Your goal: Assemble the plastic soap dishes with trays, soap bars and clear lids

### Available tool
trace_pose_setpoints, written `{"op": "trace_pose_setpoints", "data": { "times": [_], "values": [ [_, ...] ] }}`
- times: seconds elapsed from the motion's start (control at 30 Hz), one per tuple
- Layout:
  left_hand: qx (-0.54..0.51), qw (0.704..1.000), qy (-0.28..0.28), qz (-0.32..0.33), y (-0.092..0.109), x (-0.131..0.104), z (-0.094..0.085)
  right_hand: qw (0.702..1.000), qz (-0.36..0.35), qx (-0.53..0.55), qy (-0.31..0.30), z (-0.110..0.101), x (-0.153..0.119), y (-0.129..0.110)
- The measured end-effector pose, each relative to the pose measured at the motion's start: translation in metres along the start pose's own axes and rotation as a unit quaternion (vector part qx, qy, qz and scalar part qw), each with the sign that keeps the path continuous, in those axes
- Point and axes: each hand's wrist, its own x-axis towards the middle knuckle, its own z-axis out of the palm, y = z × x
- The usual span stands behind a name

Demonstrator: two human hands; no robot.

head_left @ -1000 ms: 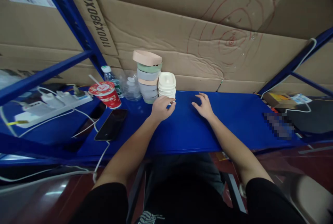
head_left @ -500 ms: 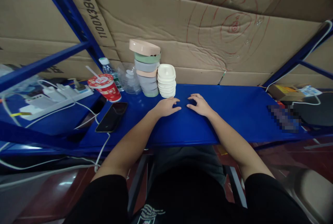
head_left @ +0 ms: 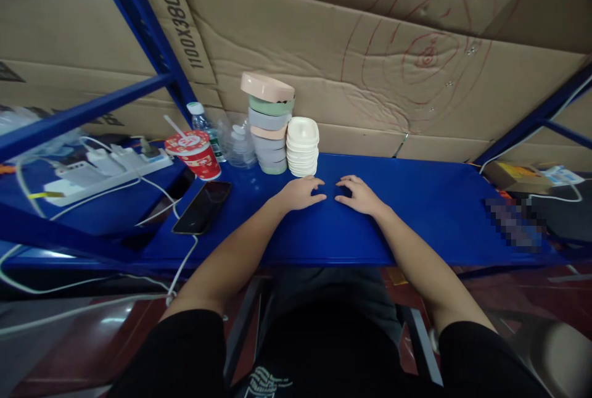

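Note:
My left hand [head_left: 301, 193] hovers over or rests on the blue table [head_left: 333, 237], thumb and fingers apart, holding nothing. It is just in front of a stack of cream square dishes [head_left: 303, 145]. To its right, my right hand [head_left: 359, 195] is also open and holds nothing, its fingers pointing toward the left hand across a gap. Beside the cream stack, on its left, stands a taller stack of grey, green and peach bowls [head_left: 269, 120]; the peach one on top is tilted.
Left of the stacks are clear plastic containers [head_left: 239, 144], a water bottle [head_left: 206, 129], a red cup with a straw [head_left: 197, 156], a phone [head_left: 202, 207] and a power strip [head_left: 108, 176]. Cardboard [head_left: 287, 28] backs the table. A small box [head_left: 518, 177] lies far right.
The view has shifted slightly, so the objects appear a little further right. Both hands keep nearly the same pose, and nothing was picked up or moved.

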Motion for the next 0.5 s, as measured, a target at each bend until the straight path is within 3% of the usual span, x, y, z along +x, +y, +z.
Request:
{"op": "trace_pose_setpoints", "data": {
  "times": [0.5],
  "values": [
    [-0.011,1.0,0.004,0.004,-0.0007,-0.0004,0.0005,1.0,-0.005,-0.007,-0.02,-0.0006,-0.0007,-0.0005]
  ]
}}
